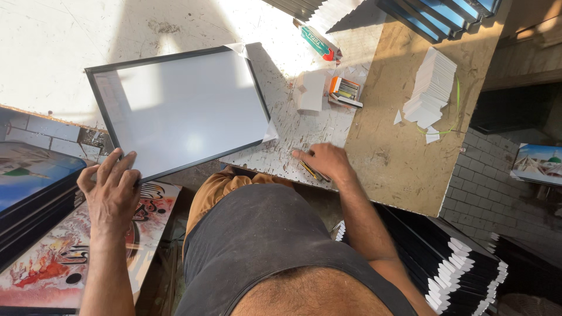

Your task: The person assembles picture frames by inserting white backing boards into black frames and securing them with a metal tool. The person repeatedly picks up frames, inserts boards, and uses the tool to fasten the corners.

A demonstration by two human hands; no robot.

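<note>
Black-rimmed rectangular picture frame (181,108) with a white back lies on a scuffed white worktable (52,52). Left hand (111,190) grips its near corner — right hand (325,161), well apart, closes on a yellow pencil (309,170).

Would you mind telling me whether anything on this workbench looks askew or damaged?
The black picture frame lies skewed, its near corner hanging off the bench under the left hand. Its white protective film is peeling up at two corners. The table by the right hand is heavily scratched and chipped.
</note>
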